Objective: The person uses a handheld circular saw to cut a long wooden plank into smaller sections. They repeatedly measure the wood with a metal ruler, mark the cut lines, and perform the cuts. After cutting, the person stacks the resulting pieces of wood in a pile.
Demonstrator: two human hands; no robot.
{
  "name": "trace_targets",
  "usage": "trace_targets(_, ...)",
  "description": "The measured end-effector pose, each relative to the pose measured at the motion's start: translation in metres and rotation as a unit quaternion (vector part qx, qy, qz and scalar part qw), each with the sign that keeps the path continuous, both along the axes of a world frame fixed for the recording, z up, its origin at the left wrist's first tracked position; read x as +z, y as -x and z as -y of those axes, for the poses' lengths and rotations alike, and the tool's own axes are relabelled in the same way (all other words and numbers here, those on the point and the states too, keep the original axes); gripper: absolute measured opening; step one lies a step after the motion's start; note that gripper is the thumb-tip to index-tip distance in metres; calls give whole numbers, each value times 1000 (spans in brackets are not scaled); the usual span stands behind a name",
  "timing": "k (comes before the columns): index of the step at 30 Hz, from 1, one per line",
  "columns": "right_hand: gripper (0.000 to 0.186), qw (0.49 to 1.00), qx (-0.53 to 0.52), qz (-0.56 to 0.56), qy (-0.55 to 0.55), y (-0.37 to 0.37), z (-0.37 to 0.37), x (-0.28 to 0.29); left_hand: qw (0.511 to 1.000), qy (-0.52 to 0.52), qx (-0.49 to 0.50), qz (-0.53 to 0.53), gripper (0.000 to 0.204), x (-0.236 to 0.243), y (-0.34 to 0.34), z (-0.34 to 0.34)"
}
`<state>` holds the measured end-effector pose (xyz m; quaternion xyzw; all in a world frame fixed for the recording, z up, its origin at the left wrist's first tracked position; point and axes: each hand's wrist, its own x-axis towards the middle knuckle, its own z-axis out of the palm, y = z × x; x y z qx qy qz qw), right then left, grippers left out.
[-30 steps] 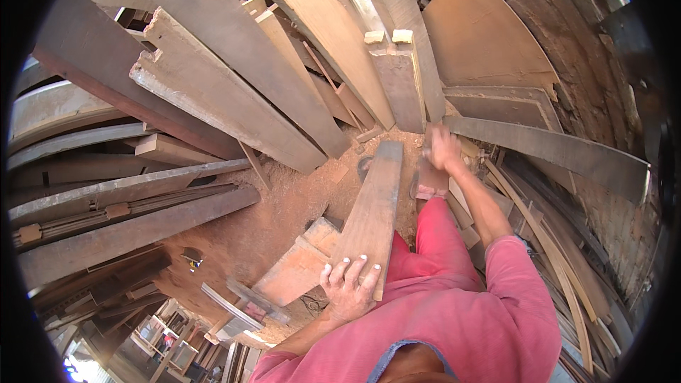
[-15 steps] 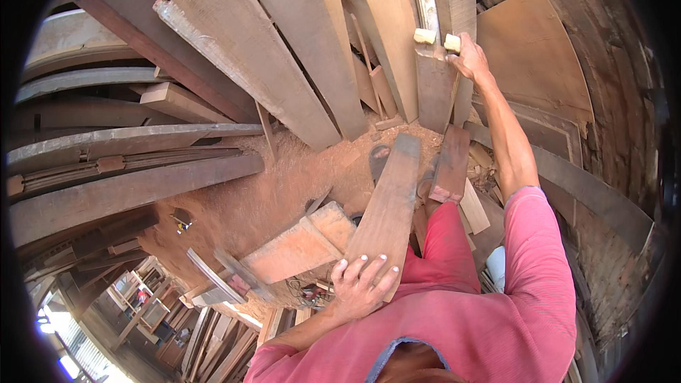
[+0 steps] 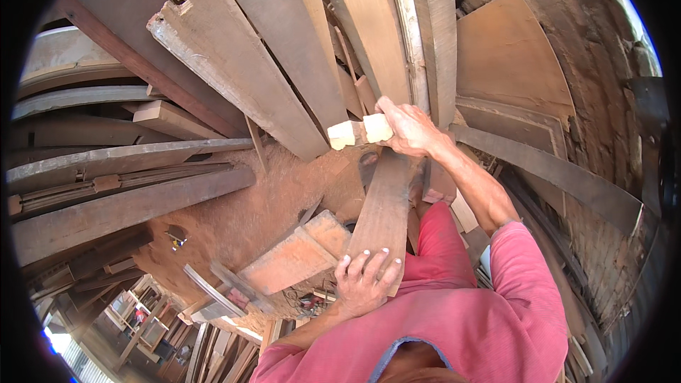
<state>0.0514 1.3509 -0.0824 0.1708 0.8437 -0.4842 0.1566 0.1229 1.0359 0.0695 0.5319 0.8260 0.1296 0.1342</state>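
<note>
I see the left hand (image 3: 365, 282) resting with spread fingers on the plank (image 3: 381, 206), at its near end. The right hand (image 3: 411, 129) is closed on the pale-ended block (image 3: 377, 128), above the plank's far end; whether block and plank touch, I cannot tell.

Brown plank (image 3: 379, 216); 2 pale-yellow board tips (image 3: 377, 128); pink shirt (image 3: 461, 330).
</note>
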Motion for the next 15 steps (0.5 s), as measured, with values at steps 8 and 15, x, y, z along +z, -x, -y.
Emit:
trace_targets(8, 69, 978, -204, -38, 16, -9, -30, -44, 999, 25, -10, 29, 57, -2, 21, -9)
trace_targets(15, 74, 871, -426, 226, 93, -283, 11, -184, 998, 38, 24, 36, 52, -6, 36, -11)
